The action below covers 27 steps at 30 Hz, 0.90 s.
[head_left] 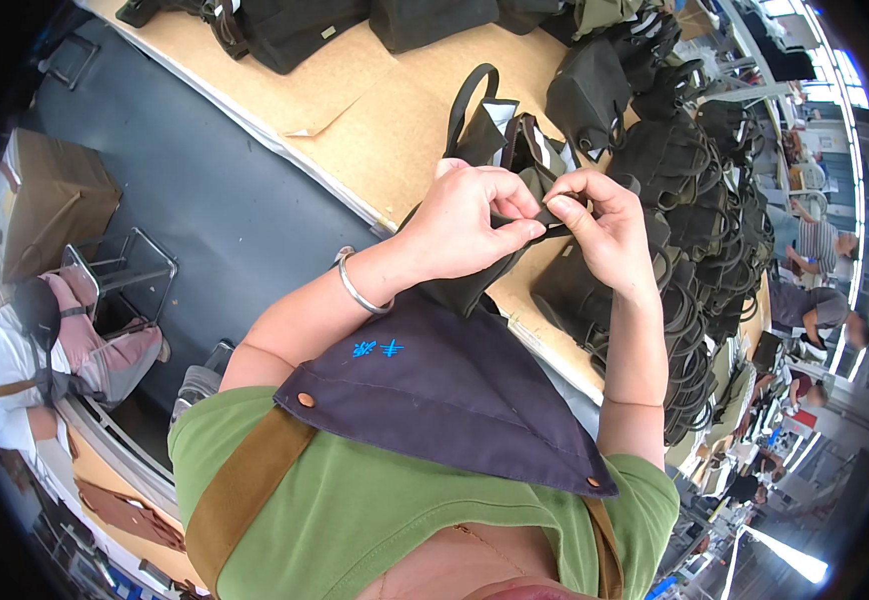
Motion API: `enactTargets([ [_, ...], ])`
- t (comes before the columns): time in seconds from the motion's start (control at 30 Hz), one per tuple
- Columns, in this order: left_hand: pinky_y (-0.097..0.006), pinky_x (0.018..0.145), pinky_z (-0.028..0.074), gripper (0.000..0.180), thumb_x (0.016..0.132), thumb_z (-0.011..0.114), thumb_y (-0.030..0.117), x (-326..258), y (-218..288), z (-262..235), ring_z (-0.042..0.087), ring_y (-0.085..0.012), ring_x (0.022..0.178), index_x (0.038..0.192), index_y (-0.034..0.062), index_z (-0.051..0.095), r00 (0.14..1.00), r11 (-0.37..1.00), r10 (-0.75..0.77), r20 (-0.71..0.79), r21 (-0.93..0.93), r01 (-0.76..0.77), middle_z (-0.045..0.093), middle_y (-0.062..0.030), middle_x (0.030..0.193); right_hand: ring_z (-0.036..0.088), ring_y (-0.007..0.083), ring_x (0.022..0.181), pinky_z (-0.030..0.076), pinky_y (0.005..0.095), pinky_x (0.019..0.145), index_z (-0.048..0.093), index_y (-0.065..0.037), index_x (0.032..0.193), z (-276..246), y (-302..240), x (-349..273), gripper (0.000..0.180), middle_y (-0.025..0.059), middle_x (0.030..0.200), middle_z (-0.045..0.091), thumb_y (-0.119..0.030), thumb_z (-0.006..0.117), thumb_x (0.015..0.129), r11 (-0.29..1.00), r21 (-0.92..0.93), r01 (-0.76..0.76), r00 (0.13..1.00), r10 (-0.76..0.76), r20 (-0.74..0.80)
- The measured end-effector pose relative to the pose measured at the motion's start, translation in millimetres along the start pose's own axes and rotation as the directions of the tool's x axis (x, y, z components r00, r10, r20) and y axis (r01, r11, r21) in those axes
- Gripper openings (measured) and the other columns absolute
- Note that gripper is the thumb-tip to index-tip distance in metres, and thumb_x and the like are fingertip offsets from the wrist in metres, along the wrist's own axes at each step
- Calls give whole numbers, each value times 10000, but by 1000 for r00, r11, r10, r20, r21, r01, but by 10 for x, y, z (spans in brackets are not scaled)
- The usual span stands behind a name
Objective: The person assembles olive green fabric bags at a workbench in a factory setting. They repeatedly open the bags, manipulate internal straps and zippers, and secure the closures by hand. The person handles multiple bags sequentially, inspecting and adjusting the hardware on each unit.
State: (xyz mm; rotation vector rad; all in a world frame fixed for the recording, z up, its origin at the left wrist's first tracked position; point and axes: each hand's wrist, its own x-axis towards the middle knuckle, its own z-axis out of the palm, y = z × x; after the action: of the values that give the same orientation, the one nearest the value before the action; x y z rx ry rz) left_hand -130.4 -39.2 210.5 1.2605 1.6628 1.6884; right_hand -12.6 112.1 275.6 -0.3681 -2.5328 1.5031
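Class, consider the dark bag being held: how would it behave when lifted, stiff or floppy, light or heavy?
The dark bag is probably floppy-bodied, as its fabric folds around the hands. The handle loop seems springier, since it arches upright unsupported. It is likely fairly light: the left hand and right hand pinch it only with fingertips.

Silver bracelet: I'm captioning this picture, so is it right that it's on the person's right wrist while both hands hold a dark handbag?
Not quite: the head view shows the silver bracelet on the left wrist, not the right. The left hand and right hand do hold a dark handbag.
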Motion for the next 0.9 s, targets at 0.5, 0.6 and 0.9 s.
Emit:
enactTargets([
  [0.5, -352, 838, 288, 137, 802, 754, 247, -28, 122, -36, 560, -152, 711, 773, 125, 700, 994, 926, 109, -14, 365, -97, 602, 26, 705, 550, 80, 781, 444, 244, 742, 678, -14, 966, -38, -44, 33, 92, 6, 837, 656, -71, 641, 905, 994, -17, -107, 993, 108, 39],
  [0.6, -355, 845, 281, 134, 809, 747, 236, -17, 109, -37, 560, -143, 721, 764, 122, 691, 997, 952, 73, -12, 300, -66, 600, 31, 711, 545, 78, 798, 438, 242, 758, 662, -12, 996, -64, -46, 59, 103, -1, 853, 637, -48, 630, 905, 996, 23, -88, 993, 86, 76],
  [0.9, -256, 646, 383, 147, 789, 786, 197, 104, 45, 38, 541, -74, 514, 809, 82, 697, 995, 1000, -13, -102, -23, 11, 637, 6, 621, 547, 88, 825, 440, 240, 755, 620, -5, 1026, -122, 38, 91, 131, 4, 893, 608, 5, 610, 896, 981, 189, -44, 995, 26, 96],
])
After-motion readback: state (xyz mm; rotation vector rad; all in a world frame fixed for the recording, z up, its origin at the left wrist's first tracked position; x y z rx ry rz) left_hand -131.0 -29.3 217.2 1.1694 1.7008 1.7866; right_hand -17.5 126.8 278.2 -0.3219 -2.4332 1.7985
